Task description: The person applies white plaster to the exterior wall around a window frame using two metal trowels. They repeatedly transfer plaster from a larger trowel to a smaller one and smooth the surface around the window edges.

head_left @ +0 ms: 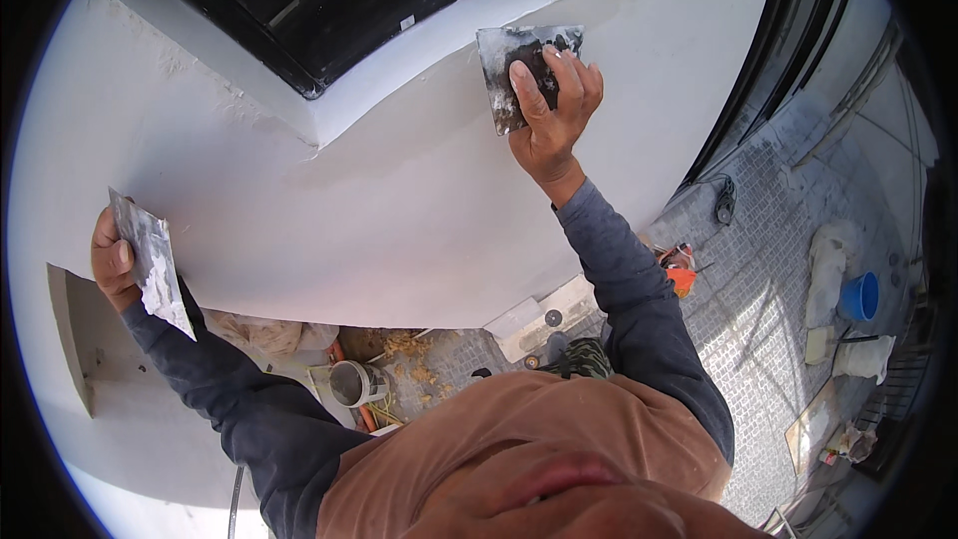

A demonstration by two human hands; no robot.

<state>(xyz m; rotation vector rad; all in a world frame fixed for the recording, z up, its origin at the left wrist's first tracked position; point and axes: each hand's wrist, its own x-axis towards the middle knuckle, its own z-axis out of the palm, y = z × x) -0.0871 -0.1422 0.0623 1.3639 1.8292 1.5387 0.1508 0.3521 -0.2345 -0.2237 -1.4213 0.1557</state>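
Note:
My right hand [561,120] is raised to the pale wall [409,210], below the window's edge. Its fingers are spread over a square, smeared plaster scraper [499,60] that appears to lie flat on the wall. At the far left, my left hand [112,258] grips a second metal scraper [152,240]. White putty clings to the lower part of this blade. The left scraper is tilted, and its handle is hidden by the blade and fingers.
A dark-framed window [329,10] is set into the wall above. Below stand a small grey bucket [351,384] and orange pipes. On the paved floor [738,309] at right are a blue bucket [858,296], an orange item [682,281] and pale sacks [826,265].

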